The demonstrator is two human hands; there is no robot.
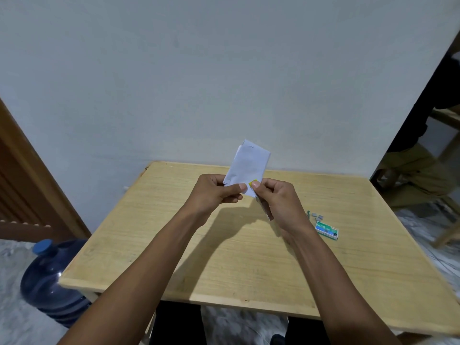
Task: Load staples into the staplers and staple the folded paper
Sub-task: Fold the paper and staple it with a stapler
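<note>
Left grip (216, 192) pinching folded paper (249, 165) above bench (174, 245) middle, right grip (280, 204) clasping stapler (263, 207) at its lower edge, staple box (326, 229) near right edge.

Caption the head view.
Left hand pinches white folded paper; right hand grips yellow stapler on its edge above light wooden table.

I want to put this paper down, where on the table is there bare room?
The table is bare across its left half, from the left edge to the middle, and along the front edge. Clutter sits beside your right hand: the staple box and loose staples.
</note>
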